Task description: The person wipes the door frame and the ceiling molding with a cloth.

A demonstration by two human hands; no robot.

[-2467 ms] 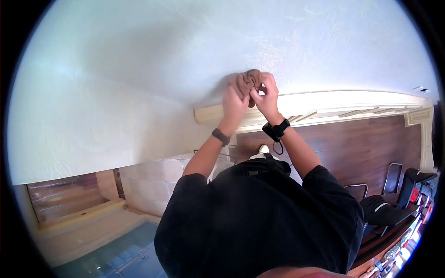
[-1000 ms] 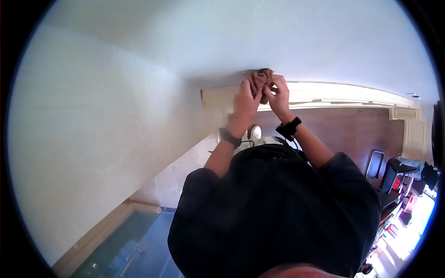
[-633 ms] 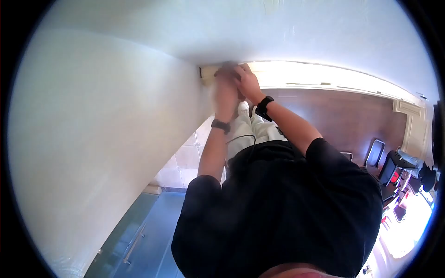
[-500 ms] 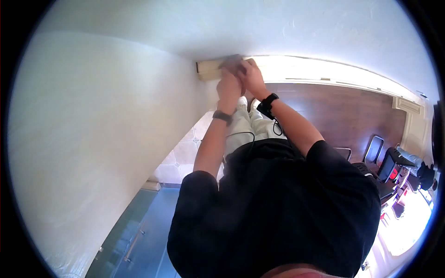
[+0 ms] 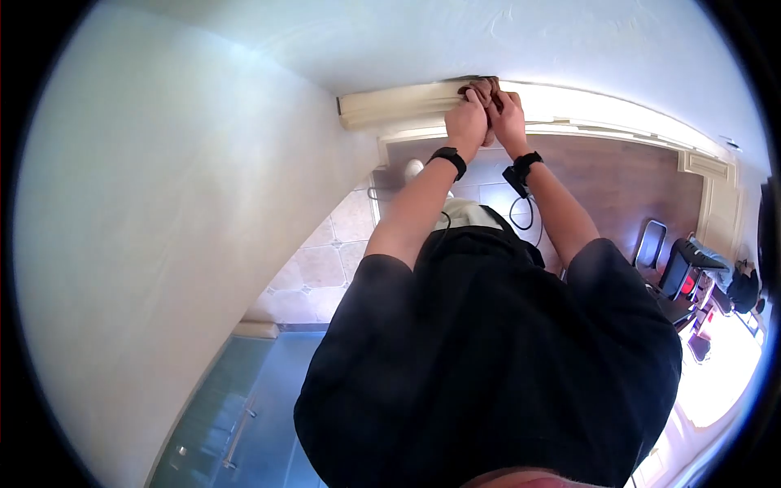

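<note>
A crumpled brown cloth (image 5: 483, 88) is bunched against the top of a cream moulding (image 5: 399, 108) that runs along the wall. My left hand (image 5: 467, 126) is closed on the cloth's left side. Close beside it, my right hand (image 5: 509, 122) grips the right side of the same cloth. Some fingertips are hidden in the folds. Both wrists wear black bands, and a thin dark cable hangs near the right one.
A pale wall (image 5: 163, 203) rises close on the left. Below it is a frosted glass door (image 5: 268, 407) with a bar handle. Chairs (image 5: 651, 244) stand at the right, near another person (image 5: 742, 289). The floor changes from tile (image 5: 321, 264) to brown boards (image 5: 610, 175).
Both hands and the cloth have slid right along the moulding, away from the corner. My body has shifted too, and more of the tiled floor shows between my legs and the left wall.
</note>
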